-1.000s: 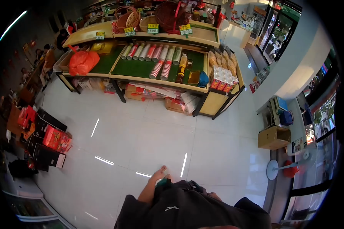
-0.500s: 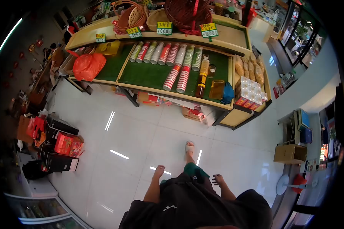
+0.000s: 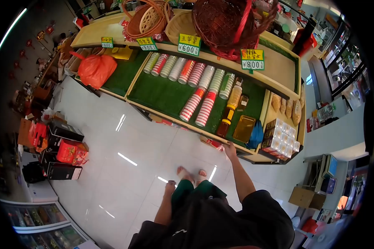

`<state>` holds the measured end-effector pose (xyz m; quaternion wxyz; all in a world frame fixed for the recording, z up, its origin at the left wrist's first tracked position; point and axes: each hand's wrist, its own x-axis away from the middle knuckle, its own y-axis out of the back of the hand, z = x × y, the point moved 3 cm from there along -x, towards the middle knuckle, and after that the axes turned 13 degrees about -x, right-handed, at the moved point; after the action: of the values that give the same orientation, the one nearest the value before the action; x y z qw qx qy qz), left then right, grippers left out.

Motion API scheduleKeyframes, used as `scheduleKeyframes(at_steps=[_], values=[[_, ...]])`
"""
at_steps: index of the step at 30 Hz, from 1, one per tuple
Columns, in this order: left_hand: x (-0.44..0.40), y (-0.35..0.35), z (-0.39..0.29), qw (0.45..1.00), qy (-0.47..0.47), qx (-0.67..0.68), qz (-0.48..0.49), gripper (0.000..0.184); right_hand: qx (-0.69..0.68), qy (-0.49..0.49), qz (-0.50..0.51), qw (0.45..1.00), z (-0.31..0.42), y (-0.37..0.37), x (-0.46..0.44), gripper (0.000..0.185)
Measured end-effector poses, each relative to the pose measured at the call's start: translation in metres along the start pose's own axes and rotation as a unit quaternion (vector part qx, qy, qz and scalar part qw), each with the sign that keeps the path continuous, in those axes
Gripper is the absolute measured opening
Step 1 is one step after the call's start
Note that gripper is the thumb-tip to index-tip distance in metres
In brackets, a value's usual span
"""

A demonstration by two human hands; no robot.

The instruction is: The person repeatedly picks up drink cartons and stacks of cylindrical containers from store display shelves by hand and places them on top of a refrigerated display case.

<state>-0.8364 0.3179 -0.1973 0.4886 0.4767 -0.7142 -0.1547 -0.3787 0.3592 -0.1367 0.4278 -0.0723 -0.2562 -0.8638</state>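
My right hand (image 3: 230, 150) reaches up to the front edge of the display shelf (image 3: 162, 113), just below a gold tray (image 3: 244, 128) and a blue bag (image 3: 256, 135); its finger shape is too small to make out. My left hand (image 3: 170, 186) hangs by my left thigh, its fingers curled, with nothing visible in it. On the green mat lie stacks of paper cups (image 3: 191, 104), two of them red-striped and nearer the front. Right of these, bottles (image 3: 234, 94) lie in a line beside a small jar (image 3: 242, 102).
Wicker baskets (image 3: 220, 25) and price signs stand on the upper shelf. An orange bag (image 3: 96, 70) sits at the left, boxed cartons (image 3: 279, 139) at the right. Black and red boxes (image 3: 68, 151) stand on the floor left, above a glass-topped freezer (image 3: 37, 216). A cardboard box (image 3: 305, 197) is at right.
The shelf now appears closer. My right hand has moved up and forward to the shelf's edge, while my left hand stays low. Both feet now show on the floor.
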Motion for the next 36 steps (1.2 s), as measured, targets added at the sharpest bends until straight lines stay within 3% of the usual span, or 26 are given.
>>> scheduleKeyframes(at_steps=[2, 3, 5, 8, 10, 12, 14, 16, 17, 20, 21, 22, 24, 28, 30, 31, 32, 34, 36], values=[[-0.021, -0.014, -0.046, 0.998, -0.063, 0.001, 0.028, 0.033, -0.040, -0.049, -0.001, 0.998, 0.053, 0.002, -0.014, 0.060], [-0.035, -0.022, -0.061, 0.996, -0.080, -0.033, 0.029, 0.033, 0.036, -0.013, -0.020, 0.999, 0.014, -0.007, -0.052, 0.066], [-0.068, -0.033, -0.088, 0.995, -0.076, -0.039, 0.056, 0.031, 0.046, -0.040, -0.037, 0.997, 0.010, -0.012, -0.075, 0.072], [-0.085, -0.013, -0.155, 0.977, -0.162, 0.132, 0.029, 0.030, 0.056, -0.089, -0.051, 0.993, 0.020, -0.012, -0.090, 0.087], [-0.098, -0.006, -0.189, 0.975, -0.215, 0.047, 0.002, 0.031, -0.005, -0.188, 0.014, 0.982, 0.042, -0.022, -0.090, 0.087], [-0.131, -0.040, -0.199, 0.970, -0.188, 0.056, 0.144, 0.031, 0.059, -0.136, -0.027, 0.989, -0.005, -0.037, -0.120, 0.081], [-0.153, -0.051, -0.226, 0.953, -0.198, 0.100, 0.205, 0.032, 0.069, -0.183, -0.049, 0.979, -0.002, -0.042, -0.124, 0.088], [-0.173, -0.043, -0.266, 0.919, -0.343, 0.064, 0.184, 0.032, 0.092, -0.231, -0.077, 0.966, 0.015, -0.051, -0.130, 0.092], [-0.182, -0.030, -0.288, 0.920, -0.352, 0.098, 0.142, 0.026, 0.111, -0.250, -0.085, 0.958, 0.021, -0.056, -0.135, 0.093], [-0.221, -0.027, -0.314, 0.945, -0.259, 0.117, 0.159, 0.026, 0.143, -0.264, -0.144, 0.943, 0.018, -0.068, -0.146, 0.093], [-0.230, -0.028, -0.317, 0.946, -0.207, 0.116, 0.223, 0.028, 0.139, -0.272, -0.151, 0.940, 0.019, -0.070, -0.143, 0.092], [-0.247, -0.056, -0.305, 0.941, -0.211, 0.149, 0.217, 0.030, 0.135, -0.280, -0.157, 0.938, 0.023, -0.070, -0.137, 0.091], [-0.249, -0.041, -0.316, 0.930, -0.150, 0.183, 0.282, 0.033, 0.128, -0.260, -0.133, 0.948, 0.042, -0.066, -0.123, 0.084], [-0.255, -0.047, -0.321, 0.928, -0.145, 0.153, 0.306, 0.038, 0.075, -0.213, -0.093, 0.970, 0.036, -0.058, -0.114, 0.080], [-0.250, -0.025, -0.337, 0.928, -0.198, 0.062, 0.310, 0.041, 0.080, -0.167, -0.059, 0.981, 0.029, -0.063, -0.124, 0.080], [-0.243, -0.003, -0.355, 0.912, -0.243, 0.044, 0.326, 0.041, -0.022, -0.210, -0.043, 0.976, 0.028, -0.067, -0.129, 0.086], [-0.249, -0.013, -0.351, 0.915, -0.237, 0.038, 0.324, 0.041, -0.028, -0.214, -0.036, 0.976, 0.026, -0.076, -0.137, 0.086], [-0.252, -0.047, -0.324, 0.913, -0.235, -0.006, 0.333, 0.040, 0.027, -0.233, -0.136, 0.962, 0.014, -0.086, -0.138, 0.088], [-0.253, -0.066, -0.312, 0.909, -0.251, 0.058, 0.327, 0.033, 0.028, -0.208, -0.152, 0.966, 0.012, -0.088, -0.136, 0.086]])
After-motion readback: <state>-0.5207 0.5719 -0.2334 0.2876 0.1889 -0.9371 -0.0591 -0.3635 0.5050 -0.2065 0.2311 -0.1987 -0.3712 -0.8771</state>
